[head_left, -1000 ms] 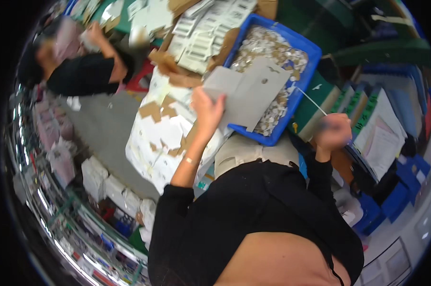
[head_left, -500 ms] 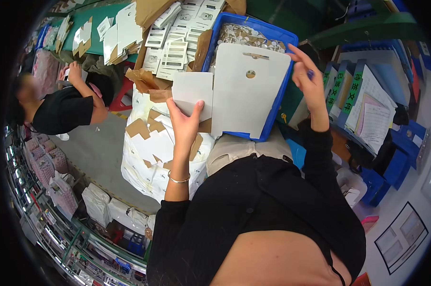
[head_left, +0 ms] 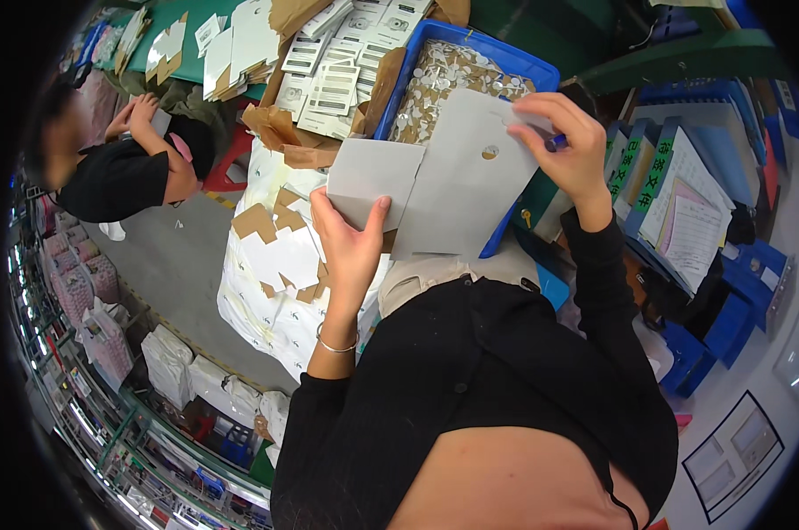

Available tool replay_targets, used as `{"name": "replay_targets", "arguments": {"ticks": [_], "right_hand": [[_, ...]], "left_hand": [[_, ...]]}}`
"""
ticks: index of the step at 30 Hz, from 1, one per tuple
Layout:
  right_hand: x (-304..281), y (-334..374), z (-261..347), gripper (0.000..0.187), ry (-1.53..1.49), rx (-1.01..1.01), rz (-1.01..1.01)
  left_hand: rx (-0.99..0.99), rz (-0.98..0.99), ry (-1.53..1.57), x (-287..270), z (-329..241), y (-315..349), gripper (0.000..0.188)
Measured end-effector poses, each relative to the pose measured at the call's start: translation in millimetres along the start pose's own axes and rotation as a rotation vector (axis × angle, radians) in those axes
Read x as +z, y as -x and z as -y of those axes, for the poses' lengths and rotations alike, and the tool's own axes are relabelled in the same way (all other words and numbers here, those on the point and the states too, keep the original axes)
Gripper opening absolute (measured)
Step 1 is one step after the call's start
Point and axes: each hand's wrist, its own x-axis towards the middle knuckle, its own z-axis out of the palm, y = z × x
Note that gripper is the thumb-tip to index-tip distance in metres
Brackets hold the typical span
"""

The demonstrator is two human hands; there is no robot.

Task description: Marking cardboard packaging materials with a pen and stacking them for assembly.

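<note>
A white cardboard sheet [head_left: 457,190] with a round hole and a slot near its top is held up in front of me, bent along a crease at its left. My left hand [head_left: 351,247] grips the left flap, thumb on the front face. At the top right corner, by the slot, the thumb and forefinger of my right hand [head_left: 576,146] touch the sheet. Tucked in that same hand is a blue pen-like object [head_left: 556,142], mostly hidden by the fingers. Behind the sheet, a blue plastic tub [head_left: 492,44] holds many small white and brown cardboard scraps [head_left: 444,75].
A carton of printed white cards [head_left: 333,84] stands left of the tub. Cardboard cut-offs [head_left: 267,243] lie on a white sack [head_left: 249,305]. Stacked card sheets [head_left: 241,53] rest on the green table. File holders [head_left: 673,177] stand at right; a co-worker [head_left: 126,181] sits at left.
My right hand has moved from beside the tub's edge onto the sheet's slot. The sheet has tilted to the right and its left flap now bends more.
</note>
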Motion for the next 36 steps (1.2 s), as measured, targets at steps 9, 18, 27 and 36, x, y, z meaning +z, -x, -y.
{"name": "replay_targets", "arguments": {"ticks": [9, 18, 27, 36], "right_hand": [[-13.2, 0.1, -5.0, 0.019, -0.09, 0.306, 0.373], [-25.9, -4.6, -10.4, 0.011, -0.369, 0.439, 0.583], [-21.2, -3.8, -29.8, 0.005, -0.677, 0.714, 0.344], [-10.6, -8.7, -41.6, 0.028, 0.074, 0.645, 0.424]], "left_hand": [[0.083, -0.068, -0.218, 2.7, -12.8, 19.0, 0.041], [0.077, -0.042, -0.22, 5.6, -6.1, 19.6, 0.04], [0.077, -0.068, -0.115, -1.1, 2.1, 12.5, 0.039], [-0.026, -0.337, 0.245, -117.6, 7.1, -44.1, 0.035]]}}
